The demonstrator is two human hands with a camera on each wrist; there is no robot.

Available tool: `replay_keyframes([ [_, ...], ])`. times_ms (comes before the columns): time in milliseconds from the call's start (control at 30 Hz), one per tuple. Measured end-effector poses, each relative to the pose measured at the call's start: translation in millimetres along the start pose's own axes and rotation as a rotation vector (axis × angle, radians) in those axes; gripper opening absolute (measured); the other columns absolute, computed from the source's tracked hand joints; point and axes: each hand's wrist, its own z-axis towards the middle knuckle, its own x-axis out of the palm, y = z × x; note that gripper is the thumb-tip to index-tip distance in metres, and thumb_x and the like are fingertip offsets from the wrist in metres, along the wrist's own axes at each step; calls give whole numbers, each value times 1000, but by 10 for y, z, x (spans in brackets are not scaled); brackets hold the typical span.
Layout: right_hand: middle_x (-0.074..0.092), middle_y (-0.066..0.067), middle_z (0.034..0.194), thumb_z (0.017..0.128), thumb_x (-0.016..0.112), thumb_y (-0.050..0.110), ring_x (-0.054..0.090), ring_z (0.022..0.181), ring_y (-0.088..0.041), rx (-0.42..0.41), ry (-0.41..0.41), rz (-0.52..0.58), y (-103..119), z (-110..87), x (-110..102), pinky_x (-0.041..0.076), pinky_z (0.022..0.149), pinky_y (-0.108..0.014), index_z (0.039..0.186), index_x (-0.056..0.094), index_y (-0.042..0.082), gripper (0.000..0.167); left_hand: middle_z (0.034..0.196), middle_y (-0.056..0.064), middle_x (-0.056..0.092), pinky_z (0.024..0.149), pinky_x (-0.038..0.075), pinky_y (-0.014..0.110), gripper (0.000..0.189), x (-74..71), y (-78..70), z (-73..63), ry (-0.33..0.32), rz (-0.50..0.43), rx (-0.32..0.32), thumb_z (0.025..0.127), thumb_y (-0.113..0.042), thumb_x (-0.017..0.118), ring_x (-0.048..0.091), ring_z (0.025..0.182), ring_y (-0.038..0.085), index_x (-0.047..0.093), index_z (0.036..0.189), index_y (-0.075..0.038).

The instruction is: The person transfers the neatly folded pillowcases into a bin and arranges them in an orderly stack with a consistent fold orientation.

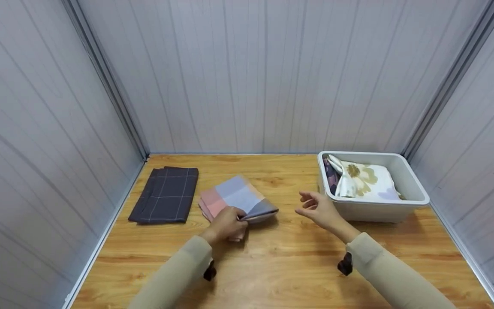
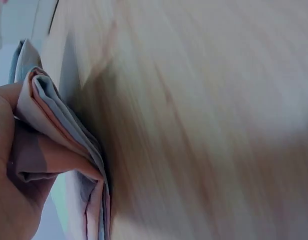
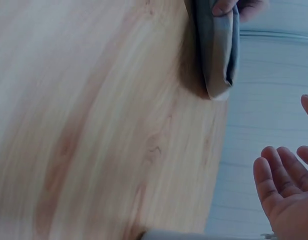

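Observation:
A folded checked cloth [image 1: 239,195] in pink, blue and grey lies at a slant on the wooden table. My left hand [image 1: 226,223] grips its near edge. In the left wrist view, several folded layers of the cloth [image 2: 58,135] bunch between the thumb and fingers. My right hand [image 1: 322,211] hovers to the right of the cloth, apart from it, in front of the white bin. Its fingers are loosely bent and hold nothing; the right wrist view shows the fingers [image 3: 280,175] spread from the thumb.
A dark folded cloth [image 1: 167,195] with thin pale lines lies at the left. At the right stands a white bin [image 1: 371,211] holding a flowered white cloth [image 1: 369,180] and a dark purple cloth [image 1: 332,176]. Pale panel walls [image 1: 247,77] enclose the table's back and sides.

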Motion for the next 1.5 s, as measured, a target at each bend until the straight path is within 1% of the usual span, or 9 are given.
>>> replay_keyframes([
  [133,71,-27,121,94,84,10,72,103,-33,62,-5,23,-33,-6,78,59,88,-33,140,63,-12,55,62,-8,56,52,46,25,19,95,-124,8,20,-118,-54,93,-7,67,51,52,7,67,75,-12],
  [267,72,-27,117,94,83,11,70,100,-29,129,0,65,-78,-15,168,56,84,-28,139,63,-12,54,47,-9,51,32,37,24,26,188,-237,12,43,-211,-71,95,-6,62,45,32,6,61,71,-13],
  [400,73,-20,107,95,83,14,68,96,-24,182,10,114,-123,-19,255,55,79,-26,139,60,-14,57,49,-11,48,32,35,21,28,292,-334,26,25,-241,-69,92,-6,63,44,33,3,57,67,-15],
  [633,73,-17,105,97,83,20,72,84,-25,330,-2,215,-191,-48,397,63,74,-37,144,52,-12,66,49,-8,52,29,36,26,23,451,-490,20,30,-381,-131,94,-5,63,45,31,7,62,72,-12],
  [800,75,-21,107,97,82,20,74,76,-24,404,-40,309,-217,-34,485,66,68,-39,143,52,-9,62,53,-9,52,31,37,24,20,528,-544,30,-5,-353,-95,91,-4,65,46,33,4,63,72,-11],
  [933,76,-18,100,98,80,20,74,74,-23,446,-68,354,-238,1,569,65,65,-38,131,57,-6,48,56,-9,51,37,38,20,21,565,-575,31,-26,-327,-55,90,-4,67,47,40,2,62,71,-11],
  [1100,70,-12,93,100,78,21,72,73,-20,450,-113,364,-241,29,674,66,65,-38,114,60,-3,33,60,-10,48,48,37,17,23,615,-617,33,-24,-281,-18,89,-5,69,47,49,0,59,69,-13],
  [1333,69,-18,101,97,79,15,74,79,-25,431,-164,401,-194,41,756,68,69,-50,119,61,-8,36,60,-11,43,51,30,19,24,684,-653,42,-42,-267,-10,88,-4,70,39,54,2,59,69,-13],
  [1500,70,-17,103,91,77,5,70,88,-22,385,-190,296,-183,54,761,65,73,-35,115,64,-9,30,59,-12,52,45,38,17,18,696,-670,34,-3,-320,-34,93,-8,72,46,48,-1,69,75,-10],
])
